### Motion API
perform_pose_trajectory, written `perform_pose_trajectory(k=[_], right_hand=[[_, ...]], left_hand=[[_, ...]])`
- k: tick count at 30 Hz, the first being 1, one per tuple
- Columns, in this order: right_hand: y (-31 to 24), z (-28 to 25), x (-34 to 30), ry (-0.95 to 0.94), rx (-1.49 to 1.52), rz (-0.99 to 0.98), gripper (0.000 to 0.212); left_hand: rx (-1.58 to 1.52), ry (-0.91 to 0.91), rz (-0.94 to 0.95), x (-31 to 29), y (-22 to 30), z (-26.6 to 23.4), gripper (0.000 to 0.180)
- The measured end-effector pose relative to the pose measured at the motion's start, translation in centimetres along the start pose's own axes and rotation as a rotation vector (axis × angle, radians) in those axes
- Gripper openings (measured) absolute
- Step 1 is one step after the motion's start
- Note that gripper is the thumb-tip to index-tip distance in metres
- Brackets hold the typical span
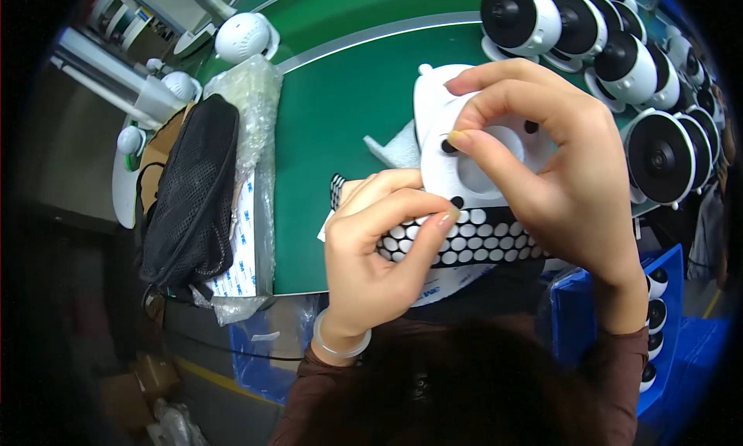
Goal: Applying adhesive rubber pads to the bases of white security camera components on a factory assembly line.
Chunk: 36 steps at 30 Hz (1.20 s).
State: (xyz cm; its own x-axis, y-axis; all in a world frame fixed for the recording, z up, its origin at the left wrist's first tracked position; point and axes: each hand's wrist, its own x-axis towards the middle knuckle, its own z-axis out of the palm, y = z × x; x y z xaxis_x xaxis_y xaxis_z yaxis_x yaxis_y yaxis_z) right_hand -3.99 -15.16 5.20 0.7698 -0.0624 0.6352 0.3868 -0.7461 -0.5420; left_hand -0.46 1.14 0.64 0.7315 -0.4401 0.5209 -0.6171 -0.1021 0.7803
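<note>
In front of me a white plastic part [435, 109] with a round recess [478, 171] lies tilted over the green table. Several small black round pads show around the recess. The thumb and index finger of my right hand [561, 144] are pinched together at one black pad [448, 144]. Below, my left hand [379, 249] has its thumb and index fingertip pressed together beside another black pad [457, 202]; I cannot make out what is between them. Under my left fingers lies a black sheet with rows of white round pads [484, 243].
White devices with black round faces [520, 17] crowd the table's right side. A black mesh pouch [193, 194] and bubble wrap [259, 113] lie at left on the green tabletop [333, 98]. Foam [398, 148] sits behind the part. A blue bin [669, 322] stands at lower right.
</note>
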Motion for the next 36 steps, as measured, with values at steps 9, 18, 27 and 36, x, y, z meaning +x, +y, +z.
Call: perform_pose_trajectory(k=[9, 18, 27, 36], right_hand=[[-0.4, 0.5, -0.1, -0.006, 0.002, 0.050, 0.004], [0.0, -0.2, 1.2, 0.022, -0.046, 0.064, 0.014], [2.5, -0.7, 8.9, -0.429, 0.041, 0.410, 0.029], [13.7, 9.8, 20.6, -0.109, 0.008, 0.110, 0.017]], left_hand=[[0.039, -0.021, 0.102, 0.2, -0.4, -0.1, 0.007], [0.030, -0.018, 0.113, 0.4, -0.7, -0.1, 0.007], [0.214, -0.167, 0.013, -0.5, 1.6, -3.9, 0.017], [0.180, -0.221, -0.063, -2.0, 0.6, -6.1, 0.013]])
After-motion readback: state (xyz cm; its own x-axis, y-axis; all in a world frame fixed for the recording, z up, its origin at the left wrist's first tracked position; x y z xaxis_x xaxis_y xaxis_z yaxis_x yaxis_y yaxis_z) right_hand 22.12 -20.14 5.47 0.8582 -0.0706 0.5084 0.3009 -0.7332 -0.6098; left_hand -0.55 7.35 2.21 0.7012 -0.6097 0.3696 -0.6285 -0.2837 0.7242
